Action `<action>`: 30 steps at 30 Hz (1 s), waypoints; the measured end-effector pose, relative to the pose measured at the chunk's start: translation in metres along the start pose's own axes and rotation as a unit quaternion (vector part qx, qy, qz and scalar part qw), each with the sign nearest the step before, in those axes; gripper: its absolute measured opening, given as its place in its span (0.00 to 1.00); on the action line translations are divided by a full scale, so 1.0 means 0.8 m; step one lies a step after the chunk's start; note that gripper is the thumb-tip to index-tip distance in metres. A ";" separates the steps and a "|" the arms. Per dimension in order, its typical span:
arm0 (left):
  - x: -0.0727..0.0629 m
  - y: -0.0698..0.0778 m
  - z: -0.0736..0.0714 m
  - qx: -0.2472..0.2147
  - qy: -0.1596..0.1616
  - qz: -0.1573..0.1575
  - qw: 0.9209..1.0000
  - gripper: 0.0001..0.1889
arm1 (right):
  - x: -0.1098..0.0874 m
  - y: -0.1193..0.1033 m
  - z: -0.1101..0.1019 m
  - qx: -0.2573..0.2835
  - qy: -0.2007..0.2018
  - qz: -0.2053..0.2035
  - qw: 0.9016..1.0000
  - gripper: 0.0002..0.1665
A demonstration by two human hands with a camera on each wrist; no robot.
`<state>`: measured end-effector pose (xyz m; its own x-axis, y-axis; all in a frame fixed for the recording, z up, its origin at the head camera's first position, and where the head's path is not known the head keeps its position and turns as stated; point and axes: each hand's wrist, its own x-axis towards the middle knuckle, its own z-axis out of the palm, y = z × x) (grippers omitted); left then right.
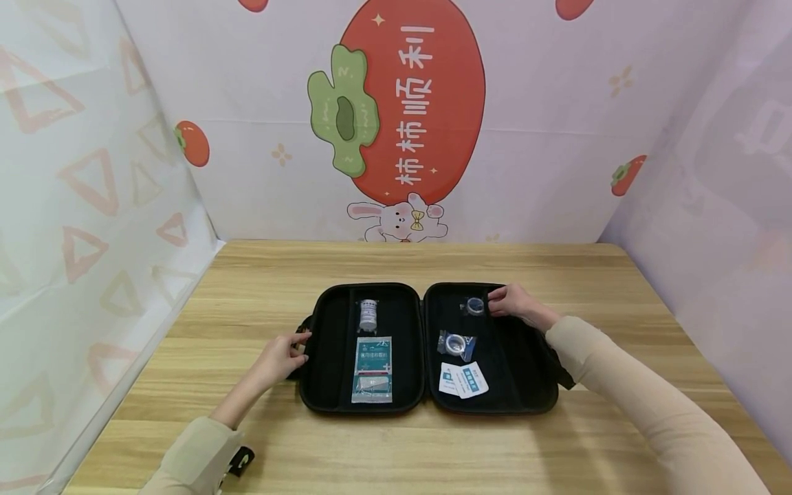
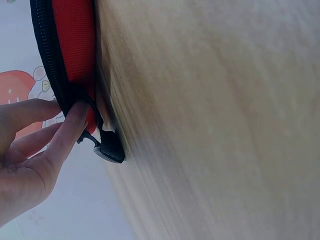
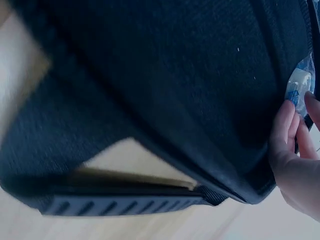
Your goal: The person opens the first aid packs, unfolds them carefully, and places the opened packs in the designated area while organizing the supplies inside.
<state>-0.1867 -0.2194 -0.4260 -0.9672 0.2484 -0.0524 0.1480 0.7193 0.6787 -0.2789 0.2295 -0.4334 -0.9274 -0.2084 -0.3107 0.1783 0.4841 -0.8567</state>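
A zip-up case (image 1: 445,405), black inside and red outside, lies spread open on the table. My left hand (image 1: 280,356) pinches its left rim beside the zipper (image 2: 49,55). Over the right half, my right hand (image 1: 513,302) has thumb and fingers at the clear wrapper of a small roll (image 1: 475,306), near the top of an elastic strap. The right wrist view shows this wrapped roll (image 3: 301,82) between the fingertips. Below it lie a second wrapped roll (image 1: 456,345) and two white-and-blue sachets (image 1: 471,380).
A white cylinder in clear wrap (image 1: 368,315) and a teal packet (image 1: 373,357) lie in the case's left half. A black carry handle (image 3: 125,204) sticks out on the right side. The wooden table (image 1: 346,447) meets patterned cloth walls (image 1: 526,137) behind.
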 end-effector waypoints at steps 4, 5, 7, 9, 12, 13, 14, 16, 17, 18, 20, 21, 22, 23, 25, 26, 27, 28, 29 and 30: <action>0.000 -0.001 0.000 0.003 0.002 0.002 1.000 0.22 | -0.019 -0.019 0.006 0.030 -0.011 0.014 0.999 0.23; 0.000 -0.001 0.000 0.003 0.002 0.003 1.000 0.22 | -0.021 -0.021 0.007 0.040 -0.013 0.015 0.999 0.23; 0.000 -0.001 0.000 0.002 0.002 0.004 1.000 0.22 | -0.024 -0.023 0.007 0.059 -0.019 0.011 0.998 0.24; 0.000 -0.001 0.000 -0.001 0.002 0.004 1.000 0.22 | -0.025 -0.023 0.007 0.080 -0.028 0.004 0.996 0.25; 0.000 0.000 0.000 -0.002 0.003 0.004 1.000 0.22 | -0.020 -0.015 0.005 0.102 -0.038 0.001 0.994 0.26; 0.000 0.000 0.000 0.000 0.003 0.005 1.000 0.22 | -0.019 -0.012 0.004 0.109 -0.040 0.001 0.993 0.26; 0.000 0.000 0.000 0.000 0.003 0.006 1.000 0.22 | -0.017 -0.009 0.003 0.112 -0.045 0.000 0.993 0.26; 0.000 0.000 0.000 0.002 0.004 0.008 1.000 0.22 | -0.014 -0.004 0.002 0.114 -0.043 0.005 0.993 0.26; 0.000 0.000 0.000 0.003 0.003 0.008 1.000 0.22 | -0.012 -0.002 0.002 0.114 -0.042 0.007 0.993 0.26; 0.000 0.000 0.000 0.003 0.004 0.008 1.000 0.22 | -0.011 -0.001 0.001 0.110 -0.044 0.005 0.993 0.26; 0.000 0.000 0.000 0.002 0.003 0.007 1.000 0.22 | -0.011 -0.001 0.001 0.106 -0.041 0.009 0.993 0.26; 0.000 -0.001 0.000 0.002 0.002 0.007 1.000 0.22 | -0.012 -0.001 0.001 0.105 -0.038 0.011 0.994 0.26; 0.000 -0.001 0.000 -0.001 0.003 0.006 1.000 0.22 | -0.013 -0.002 0.000 0.100 -0.039 0.009 0.994 0.26; 0.000 -0.001 0.000 -0.005 0.003 0.010 1.000 0.22 | -0.014 -0.003 -0.001 0.095 -0.037 0.009 0.995 0.27; 0.000 -0.004 -0.001 -0.014 0.003 0.022 1.000 0.22 | -0.017 -0.005 -0.001 0.087 -0.033 0.010 0.996 0.27; 0.000 -0.008 0.000 -0.019 0.009 0.041 0.999 0.21 | -0.019 -0.007 -0.001 0.084 -0.032 0.008 0.996 0.27; 0.000 -0.009 0.000 -0.024 0.009 0.046 0.999 0.21 | -0.019 -0.007 -0.002 0.082 -0.030 0.008 0.996 0.27; 0.000 -0.010 -0.001 -0.027 0.009 0.049 0.998 0.21 | -0.020 -0.008 -0.002 0.078 -0.028 0.008 0.997 0.27; 0.000 -0.011 -0.001 -0.027 0.009 0.054 0.998 0.21 | -0.021 -0.008 -0.003 0.075 -0.024 0.009 0.997 0.26; 0.000 -0.011 0.000 -0.025 0.010 0.054 0.998 0.21 | -0.022 -0.008 -0.003 0.070 -0.024 0.008 0.997 0.26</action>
<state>-0.1880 -0.2260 -0.4318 -0.9501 0.3097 0.0374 0.2416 0.6549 0.7160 -0.2646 0.2320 -0.4212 -0.9081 -0.2427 -0.3413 0.2404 0.3653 -0.8993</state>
